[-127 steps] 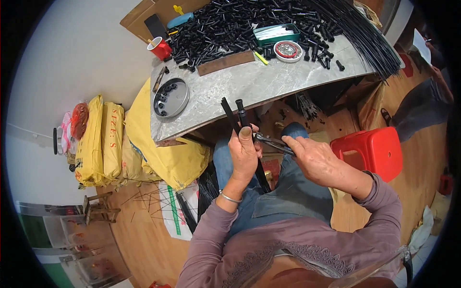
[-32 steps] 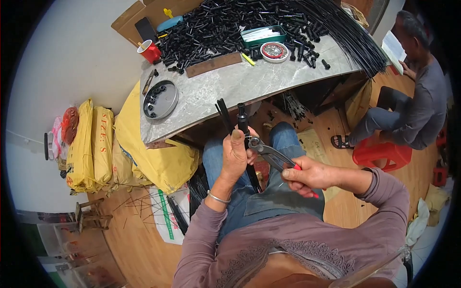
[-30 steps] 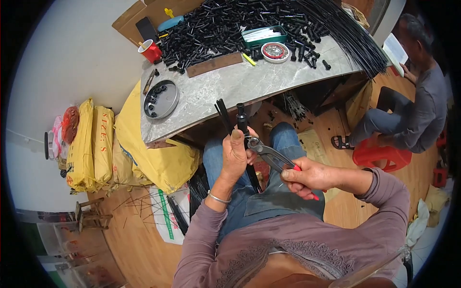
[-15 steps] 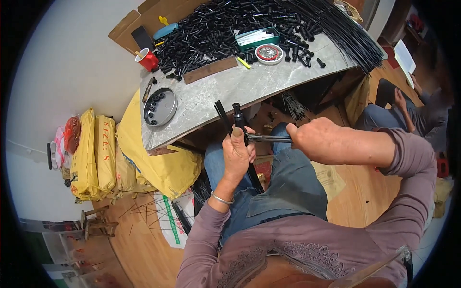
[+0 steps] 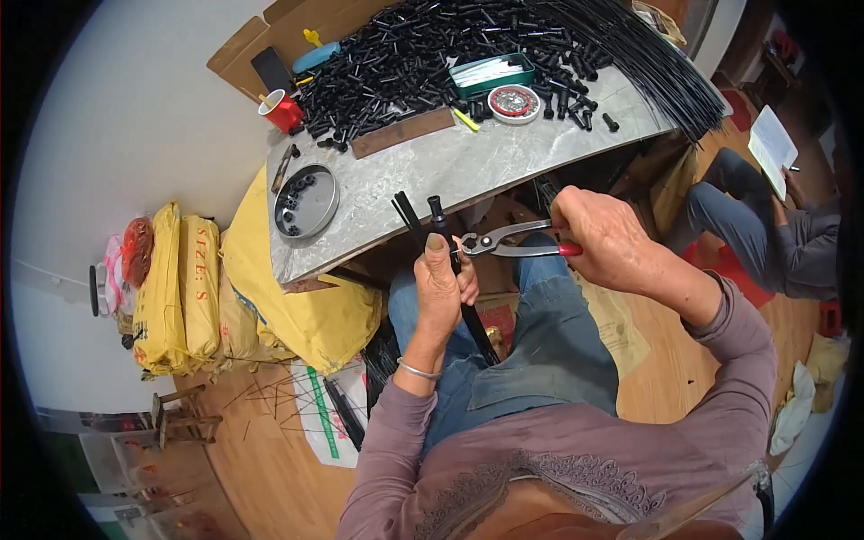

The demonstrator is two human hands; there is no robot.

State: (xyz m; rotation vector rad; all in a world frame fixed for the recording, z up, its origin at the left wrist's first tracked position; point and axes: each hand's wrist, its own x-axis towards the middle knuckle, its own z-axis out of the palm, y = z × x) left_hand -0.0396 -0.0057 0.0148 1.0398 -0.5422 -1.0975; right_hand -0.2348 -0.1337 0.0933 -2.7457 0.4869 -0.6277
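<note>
My left hand (image 5: 439,292) is wrapped round a bundle of thin black rods (image 5: 407,212), its thumb pointing up. Beside their tips, in the same grip, stands a black tubular piece (image 5: 437,211) with a flared top; black lengths run down below the fist toward my lap. My right hand (image 5: 601,236) is closed on a pair of pliers (image 5: 515,243) with a red-gripped handle. The pliers' handles are spread, and their jaws lie right by the black piece at my left fingers. Whether the jaws touch it I cannot tell.
A grey table (image 5: 396,184) ahead bears a heap of black tubular fittings (image 5: 396,76), long black rods (image 5: 643,67), a round metal tray (image 5: 307,202), a green box (image 5: 490,74) and a red cup (image 5: 281,110). Yellow sacks (image 5: 200,288) stand left. Another person (image 5: 765,207) sits at right with a notebook.
The pliers' handles have spread from lying together, and my right hand has turned and lifted slightly. My left hand keeps its hold on the rods. The person at right has shifted in view.
</note>
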